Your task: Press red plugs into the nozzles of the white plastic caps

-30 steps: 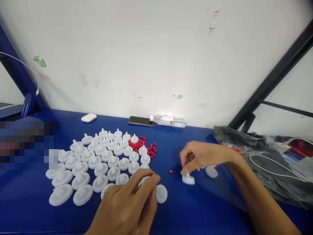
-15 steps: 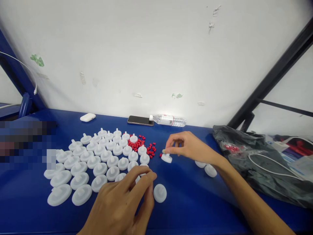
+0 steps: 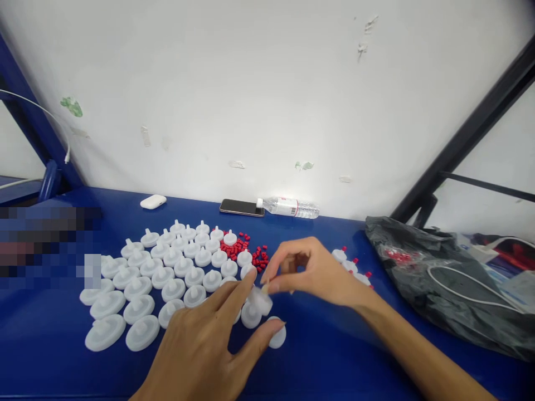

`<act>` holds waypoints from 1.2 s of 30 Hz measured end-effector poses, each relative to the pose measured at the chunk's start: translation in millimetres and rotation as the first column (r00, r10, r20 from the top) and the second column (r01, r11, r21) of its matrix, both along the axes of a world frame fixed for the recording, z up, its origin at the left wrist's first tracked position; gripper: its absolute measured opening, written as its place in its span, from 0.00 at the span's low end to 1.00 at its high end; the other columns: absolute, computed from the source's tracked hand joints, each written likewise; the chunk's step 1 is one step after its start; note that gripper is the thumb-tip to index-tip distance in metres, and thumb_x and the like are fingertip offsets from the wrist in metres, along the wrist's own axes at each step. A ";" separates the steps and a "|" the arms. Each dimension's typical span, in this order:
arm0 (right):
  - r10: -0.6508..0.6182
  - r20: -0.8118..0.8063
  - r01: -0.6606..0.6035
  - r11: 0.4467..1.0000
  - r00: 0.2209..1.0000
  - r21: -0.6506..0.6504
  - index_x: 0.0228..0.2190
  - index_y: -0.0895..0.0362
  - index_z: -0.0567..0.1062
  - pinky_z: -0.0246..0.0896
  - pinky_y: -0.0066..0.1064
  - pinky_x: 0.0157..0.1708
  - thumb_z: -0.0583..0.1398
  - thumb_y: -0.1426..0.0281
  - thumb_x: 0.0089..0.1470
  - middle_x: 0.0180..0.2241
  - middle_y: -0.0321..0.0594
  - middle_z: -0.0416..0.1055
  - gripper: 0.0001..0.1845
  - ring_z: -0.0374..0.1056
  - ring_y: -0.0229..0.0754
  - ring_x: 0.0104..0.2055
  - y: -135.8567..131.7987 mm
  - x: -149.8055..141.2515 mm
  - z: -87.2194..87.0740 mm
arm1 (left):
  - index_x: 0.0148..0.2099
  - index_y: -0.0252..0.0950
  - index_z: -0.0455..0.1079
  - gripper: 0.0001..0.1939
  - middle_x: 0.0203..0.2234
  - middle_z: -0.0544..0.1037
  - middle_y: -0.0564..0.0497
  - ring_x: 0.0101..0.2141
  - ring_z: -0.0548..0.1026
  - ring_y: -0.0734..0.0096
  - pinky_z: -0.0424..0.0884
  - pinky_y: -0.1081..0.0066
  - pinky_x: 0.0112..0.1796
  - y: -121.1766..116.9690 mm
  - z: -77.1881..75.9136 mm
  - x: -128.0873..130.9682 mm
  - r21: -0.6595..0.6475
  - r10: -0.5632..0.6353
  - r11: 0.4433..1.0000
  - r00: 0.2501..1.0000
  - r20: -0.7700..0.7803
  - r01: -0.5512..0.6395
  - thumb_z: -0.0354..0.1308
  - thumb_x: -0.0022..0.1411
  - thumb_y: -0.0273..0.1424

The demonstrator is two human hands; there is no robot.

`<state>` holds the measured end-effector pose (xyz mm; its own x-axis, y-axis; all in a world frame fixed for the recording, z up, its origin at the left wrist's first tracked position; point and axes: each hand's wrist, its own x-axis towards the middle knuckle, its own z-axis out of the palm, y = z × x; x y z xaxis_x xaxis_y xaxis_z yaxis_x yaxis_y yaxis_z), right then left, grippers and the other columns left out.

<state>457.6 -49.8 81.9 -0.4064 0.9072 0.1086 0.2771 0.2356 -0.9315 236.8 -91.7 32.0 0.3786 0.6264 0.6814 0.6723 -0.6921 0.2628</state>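
Between the thumb and fingers of my right hand (image 3: 305, 273), a white disc filter (image 3: 261, 302) is pinched, its outline smeared by motion. My left hand (image 3: 209, 334) is open, thumb and forefinger spread on either side of that filter. A loose filter (image 3: 251, 315) lies just beneath, and another filter (image 3: 277, 334) sits partly behind my left thumb. On the left stand many white disc filters (image 3: 137, 287), stems up, in close rows. Behind them lies a heap of small red caps (image 3: 238, 245). Several filters with red caps (image 3: 350, 266) sit to the right, partly behind my right wrist.
Along the wall lie a white earphone case (image 3: 153, 201), a phone (image 3: 241, 208) and a clear plastic bottle (image 3: 292, 207). A dark plastic bag (image 3: 438, 284) with a small pack of red caps (image 3: 401, 255) and a white cable covers the right side of the blue table (image 3: 326, 356).
My right hand has moved left and nearer with the filter, to my left hand. My left fingers have spread from a closed pose. Red-capped filters at the right now show more.
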 end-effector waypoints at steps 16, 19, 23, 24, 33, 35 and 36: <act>0.230 0.233 -0.288 0.923 0.945 0.256 0.24 0.56 0.62 0.45 0.28 0.25 0.60 0.67 0.67 0.21 0.27 0.53 0.21 0.48 0.31 0.24 -14.5 -12.4 -7.3 | 0.46 0.39 0.76 0.08 0.23 0.76 0.59 0.17 0.68 0.79 0.65 0.77 0.22 -3.5 11.7 -0.2 -0.168 -0.051 0.984 0.996 0.074 0.063 0.59 0.67 0.33; 0.298 0.143 -0.325 0.916 0.944 0.236 0.24 0.56 0.64 0.47 0.27 0.25 0.61 0.68 0.67 0.22 0.27 0.56 0.20 0.51 0.31 0.24 -17.9 -11.9 -2.5 | 0.35 0.39 0.78 0.10 0.13 0.63 0.62 0.16 0.63 0.80 0.58 0.78 0.20 -6.7 35.8 1.4 -0.631 -0.020 0.770 0.991 0.130 0.098 0.60 0.62 0.39; 0.331 0.067 -0.337 0.915 0.941 0.221 0.24 0.57 0.67 0.49 0.26 0.25 0.59 0.67 0.68 0.22 0.29 0.60 0.19 0.54 0.31 0.24 -22.8 -18.2 -0.2 | 0.34 0.36 0.77 0.16 0.17 0.71 0.59 0.13 0.56 0.85 0.54 0.79 0.16 -0.7 55.8 -6.5 -0.926 0.035 0.303 0.968 0.248 0.226 0.62 0.55 0.45; 0.328 0.073 -0.335 0.907 0.942 0.254 0.25 0.57 0.69 0.51 0.26 0.27 0.58 0.67 0.69 0.23 0.30 0.62 0.18 0.55 0.32 0.25 -23.4 -20.1 -0.4 | 0.35 0.35 0.76 0.17 0.20 0.77 0.56 0.12 0.56 0.86 0.53 0.80 0.15 2.8 56.9 -9.5 -0.932 0.026 0.209 0.952 0.306 0.295 0.62 0.55 0.46; 0.282 0.151 -0.320 0.835 0.948 0.448 0.28 0.59 0.75 0.60 0.32 0.39 0.53 0.65 0.72 0.25 0.34 0.72 0.21 0.61 0.34 0.27 -20.1 -25.2 -3.6 | 0.36 0.36 0.72 0.19 0.23 0.82 0.51 0.10 0.51 0.88 0.43 0.79 0.13 19.0 51.8 -16.5 -0.814 0.015 -0.076 0.816 0.577 0.577 0.63 0.56 0.48; 0.257 0.147 -0.296 0.830 0.955 0.472 0.29 0.59 0.76 0.59 0.33 0.40 0.52 0.64 0.72 0.26 0.34 0.73 0.22 0.63 0.34 0.27 -19.3 -25.9 -4.4 | 0.34 0.36 0.72 0.15 0.22 0.80 0.53 0.12 0.54 0.86 0.45 0.78 0.15 13.8 50.9 -13.8 -0.893 0.009 0.108 0.898 0.440 0.437 0.63 0.55 0.44; 0.244 0.149 -0.286 0.830 0.958 0.479 0.30 0.59 0.77 0.59 0.33 0.40 0.53 0.64 0.72 0.26 0.34 0.73 0.21 0.63 0.34 0.27 -19.4 -26.6 -4.7 | 0.31 0.37 0.72 0.13 0.20 0.79 0.54 0.14 0.56 0.84 0.47 0.78 0.16 11.6 50.5 -13.3 -0.910 0.006 0.231 0.934 0.356 0.345 0.63 0.54 0.42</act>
<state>431.0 -69.1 77.2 -0.6495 0.5993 0.4680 0.2047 0.7305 -0.6515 223.6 -80.1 82.5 0.5099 0.8099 -0.2898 0.3663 0.1004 0.9251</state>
